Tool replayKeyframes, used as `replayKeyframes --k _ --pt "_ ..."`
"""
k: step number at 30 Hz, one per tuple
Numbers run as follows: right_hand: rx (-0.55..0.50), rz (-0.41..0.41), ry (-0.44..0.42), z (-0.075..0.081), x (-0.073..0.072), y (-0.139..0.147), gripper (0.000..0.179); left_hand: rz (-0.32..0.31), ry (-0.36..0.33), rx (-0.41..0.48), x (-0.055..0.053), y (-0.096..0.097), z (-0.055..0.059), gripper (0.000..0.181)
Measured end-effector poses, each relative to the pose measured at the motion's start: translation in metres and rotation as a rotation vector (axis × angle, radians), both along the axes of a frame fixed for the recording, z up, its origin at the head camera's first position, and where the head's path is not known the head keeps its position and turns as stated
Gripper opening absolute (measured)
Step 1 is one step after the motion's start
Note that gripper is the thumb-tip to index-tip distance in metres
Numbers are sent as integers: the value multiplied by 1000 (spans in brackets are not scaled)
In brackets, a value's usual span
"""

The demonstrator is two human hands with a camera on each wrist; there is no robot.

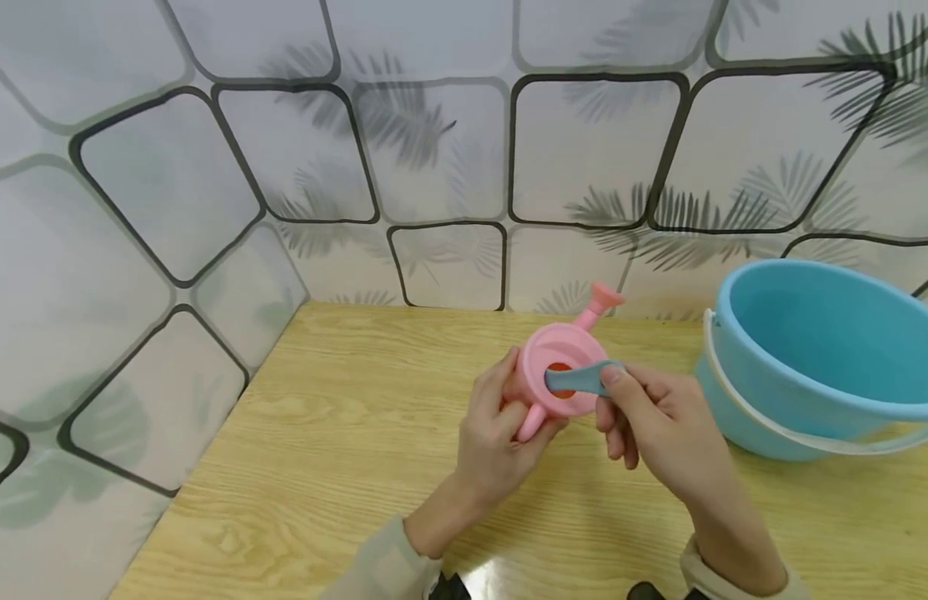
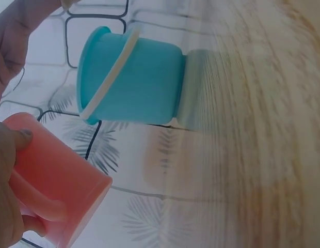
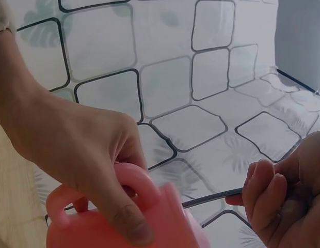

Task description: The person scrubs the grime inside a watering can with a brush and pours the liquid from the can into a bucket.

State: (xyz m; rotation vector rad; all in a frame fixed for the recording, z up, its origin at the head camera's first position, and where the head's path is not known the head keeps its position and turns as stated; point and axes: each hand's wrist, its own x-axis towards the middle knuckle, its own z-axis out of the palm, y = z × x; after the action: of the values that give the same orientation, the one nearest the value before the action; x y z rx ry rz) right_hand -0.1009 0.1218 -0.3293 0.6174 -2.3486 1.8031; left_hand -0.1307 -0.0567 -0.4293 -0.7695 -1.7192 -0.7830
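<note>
A pink toy watering can [image 1: 534,358] is held up by my left hand [image 1: 494,425], its fingers and thumb around the body beside the handle. Its round top opening faces me, with orange-red showing inside, and the spout [image 1: 600,302] points away to the upper right. My right hand [image 1: 662,425] pinches a flat blue-grey toy tool [image 1: 579,380] between thumb and forefinger. The tool's far end goes into the can's opening and is hidden there. In the right wrist view, the tool [image 3: 214,197] shows as a thin bar running from the can to the right fingertips.
A light blue bucket [image 1: 764,375] with a white handle [image 1: 779,429] stands upright on the wooden table [image 1: 343,433], just right of my right hand. The patterned wall [image 1: 448,183] rises behind the table's back edge and along its left side.
</note>
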Motion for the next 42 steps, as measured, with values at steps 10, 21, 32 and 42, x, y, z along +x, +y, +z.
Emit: replayKeyframes --k 10,21,32,42 --pt "-6 60 -25 -2 -3 -3 38 12 4 -4 0 -2 3 43" --pt "-3 80 -55 -2 -8 1 38 25 45 -27 0 1 2 43" --pt "-22 78 -45 -2 -8 4 37 -6 12 -23 2 1 2 42" --pt "-60 84 -7 -1 -7 9 36 -21 0 -29 3 1 3 43"
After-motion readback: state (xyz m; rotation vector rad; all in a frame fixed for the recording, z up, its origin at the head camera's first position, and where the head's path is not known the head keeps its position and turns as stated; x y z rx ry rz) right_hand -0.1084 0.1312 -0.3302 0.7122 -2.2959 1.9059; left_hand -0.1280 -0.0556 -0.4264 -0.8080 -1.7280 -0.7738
